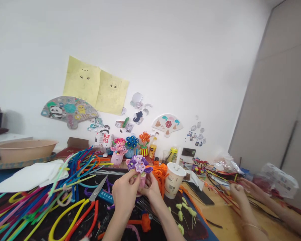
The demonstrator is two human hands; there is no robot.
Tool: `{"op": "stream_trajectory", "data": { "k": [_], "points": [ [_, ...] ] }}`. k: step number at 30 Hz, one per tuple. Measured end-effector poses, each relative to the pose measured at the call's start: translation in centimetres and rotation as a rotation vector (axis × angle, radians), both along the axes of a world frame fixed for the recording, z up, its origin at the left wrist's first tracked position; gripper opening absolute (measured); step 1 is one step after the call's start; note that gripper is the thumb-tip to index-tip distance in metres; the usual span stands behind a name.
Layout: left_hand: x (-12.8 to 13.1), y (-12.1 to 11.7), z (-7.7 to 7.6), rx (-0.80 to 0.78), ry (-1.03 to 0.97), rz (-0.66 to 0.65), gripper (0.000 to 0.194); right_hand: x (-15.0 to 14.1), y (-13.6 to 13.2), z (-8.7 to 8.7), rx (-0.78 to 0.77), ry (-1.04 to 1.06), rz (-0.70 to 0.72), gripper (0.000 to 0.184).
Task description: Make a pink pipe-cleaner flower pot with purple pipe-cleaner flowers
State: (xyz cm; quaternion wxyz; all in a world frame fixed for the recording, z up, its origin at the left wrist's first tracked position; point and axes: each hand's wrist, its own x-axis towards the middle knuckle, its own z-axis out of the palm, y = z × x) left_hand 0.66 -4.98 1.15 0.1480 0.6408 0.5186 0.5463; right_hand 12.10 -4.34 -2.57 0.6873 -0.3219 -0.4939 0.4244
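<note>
Between my two hands is a small pipe-cleaner flower pot [139, 166] with purple and lilac blooms above a pink pot. My left hand [125, 189] is closed on its left side, the fingertips just under the blooms. From the right, my right hand [152, 188] wraps round the pink pot, partly hiding it. Scissors [98, 189] lie open to the left of my hands, with yellow and red pipe-cleaner loops by their handles. An orange pipe-cleaner piece [145, 221] lies below my wrists. Just right of my hands is an orange pipe-cleaner bundle [161, 174].
Many coloured pipe cleaners [35, 204] spread over the left side. A paper cup [175, 180] with a straw stands at the right, near pale green pieces [182, 212]. Finished flower pots [132, 147] line the wall. Another person's hands [238, 192] work at far right.
</note>
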Motion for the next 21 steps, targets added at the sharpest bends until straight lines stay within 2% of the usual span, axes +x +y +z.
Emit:
{"op": "stream_trajectory", "data": {
  "k": [3, 6, 10, 13, 15, 17, 19, 21],
  "points": [
    [0.0, 0.4, -0.6, 0.104, -0.068, -0.070, 0.017, 0.1, -0.1, 0.1, -0.006, 0.013, 0.005, 0.073],
    [0.0, 0.9, -1.1, 0.276, -0.051, -0.114, 0.016, 0.2, -0.1, 0.2, -0.023, 0.020, -0.002, 0.069],
    [-0.2, 0.7, -0.7, 0.554, 0.018, -0.163, 0.018, 0.4, 0.0, 0.3, -0.021, 0.036, -0.016, 0.066],
    [-0.3, 0.1, -0.2, 0.656, 0.015, -0.256, 0.019, 0.5, 0.0, 0.3, -0.021, 0.043, -0.021, 0.066],
    [-0.2, -0.3, 0.1, 0.616, -0.054, -0.289, 0.016, 0.6, 0.1, 0.2, -0.029, 0.038, -0.026, 0.064],
    [-0.2, -0.7, 0.5, 0.489, -0.204, -0.239, 0.015, 0.6, 0.2, 0.1, -0.040, 0.043, -0.020, 0.064],
    [-0.2, -0.9, 1.0, 0.329, -0.429, -0.155, 0.017, 0.7, 0.4, -0.1, -0.051, 0.066, -0.005, 0.067],
    [-0.4, -0.8, 1.7, 0.201, -0.680, -0.126, 0.023, 0.7, 0.5, -0.2, -0.054, 0.091, 0.007, 0.070]
  ]
}}
